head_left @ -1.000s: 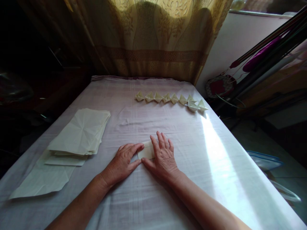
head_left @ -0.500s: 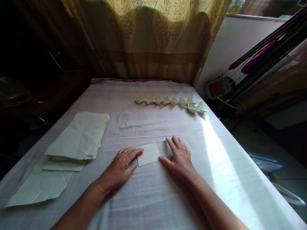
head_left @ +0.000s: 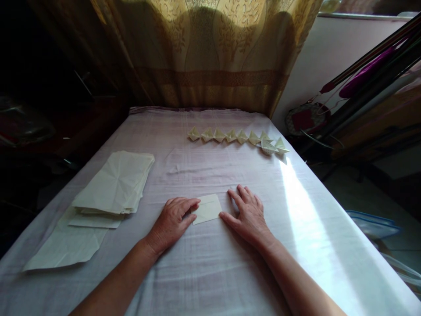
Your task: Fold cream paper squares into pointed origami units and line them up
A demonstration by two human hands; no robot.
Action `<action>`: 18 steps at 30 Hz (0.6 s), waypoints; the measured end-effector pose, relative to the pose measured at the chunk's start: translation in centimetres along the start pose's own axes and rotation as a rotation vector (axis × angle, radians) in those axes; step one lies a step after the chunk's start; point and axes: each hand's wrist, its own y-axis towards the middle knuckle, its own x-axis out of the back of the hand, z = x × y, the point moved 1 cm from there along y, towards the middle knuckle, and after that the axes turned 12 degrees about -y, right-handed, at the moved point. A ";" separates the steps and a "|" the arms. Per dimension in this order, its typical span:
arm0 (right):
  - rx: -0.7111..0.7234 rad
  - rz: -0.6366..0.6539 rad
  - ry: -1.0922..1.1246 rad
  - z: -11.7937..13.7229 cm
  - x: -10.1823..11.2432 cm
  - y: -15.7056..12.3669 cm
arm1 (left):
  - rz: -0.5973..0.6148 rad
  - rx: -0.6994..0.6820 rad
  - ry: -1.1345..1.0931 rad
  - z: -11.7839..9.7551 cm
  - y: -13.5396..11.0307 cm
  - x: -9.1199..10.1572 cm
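Near the front edge of the table (head_left: 213,272), our left hand (head_left: 173,219) and right hand (head_left: 250,217), flat and empty, touch one part-folded paper (head_left: 208,208); finished folds (head_left: 237,136) line the far edge, sheets (head_left: 115,184) wait left.

no text, label, brand or number can be read anywhere here; the folded paper square (head_left: 207,208), the paper stack (head_left: 116,184) and the curtain (head_left: 210,48) carry none.
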 end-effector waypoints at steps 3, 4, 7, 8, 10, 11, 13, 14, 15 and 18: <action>0.004 -0.002 0.003 0.0 0.0 0.0 | -0.045 0.003 0.003 0.5 0.4 -0.2; 0.007 -0.002 0.003 -0.1 0.0 0.0 | -0.060 0.004 0.004 0.7 0.5 -0.2; 0.012 0.005 0.001 -0.1 0.0 0.0 | -0.105 0.004 0.006 1.0 0.8 -0.5; 0.012 0.007 -0.002 -0.1 0.0 0.0 | -0.116 -0.001 0.004 1.1 0.9 -0.6; 0.011 0.009 -0.008 -0.1 0.0 0.0 | -0.128 -0.014 -0.007 1.2 1.2 -0.7; 0.011 0.009 -0.010 -0.1 -0.1 0.0 | -0.130 -0.021 -0.012 1.2 1.3 -0.7; 0.011 0.004 -0.013 -0.1 -0.1 0.0 | -0.140 -0.023 -0.011 1.4 1.6 -0.6; 0.012 -0.002 -0.012 -0.1 -0.2 0.0 | -0.147 -0.016 -0.001 1.5 1.8 -0.6; 0.012 -0.007 -0.011 -0.1 -0.2 0.0 | -0.156 -0.003 0.013 1.7 2.1 -0.5; 0.015 -0.014 -0.012 -0.1 -0.2 0.0 | -0.171 0.040 0.037 2.2 2.8 -0.2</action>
